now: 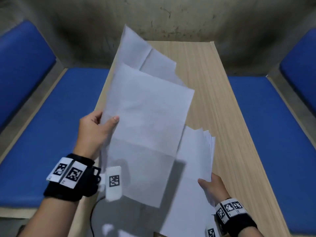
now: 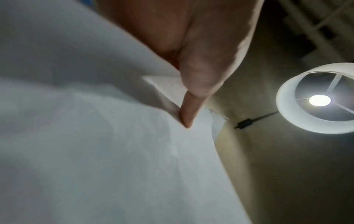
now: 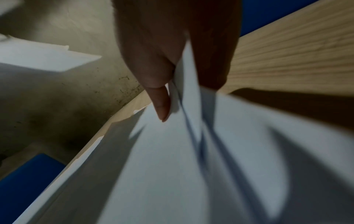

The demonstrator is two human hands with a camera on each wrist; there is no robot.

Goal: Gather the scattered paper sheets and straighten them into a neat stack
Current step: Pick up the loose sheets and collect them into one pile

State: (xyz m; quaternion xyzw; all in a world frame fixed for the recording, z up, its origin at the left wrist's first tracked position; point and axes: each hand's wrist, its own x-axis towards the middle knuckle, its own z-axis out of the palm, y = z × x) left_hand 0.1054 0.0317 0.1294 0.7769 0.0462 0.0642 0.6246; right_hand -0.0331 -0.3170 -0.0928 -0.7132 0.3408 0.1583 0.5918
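My left hand (image 1: 100,124) pinches the left edge of several white paper sheets (image 1: 145,106), lifted and fanned above the wooden table (image 1: 213,93); its thumb (image 2: 188,112) presses on the top sheet (image 2: 95,151). Lower right, my right hand (image 1: 211,183) pinches the near edge of a second bundle of white sheets (image 1: 195,154), whose far edges are uneven. In the right wrist view the thumb (image 3: 161,104) lies on the sheets (image 3: 191,166) and the other fingers are hidden beneath them. The lifted sheets overlap the left part of the right bundle.
Blue cushioned benches (image 1: 51,134) (image 1: 266,120) flank the narrow table on both sides. A stained grey wall (image 1: 153,17) stands behind the table's far end. A black cable (image 1: 93,219) runs near the front left. A lit ceiling lamp (image 2: 318,100) shows overhead.
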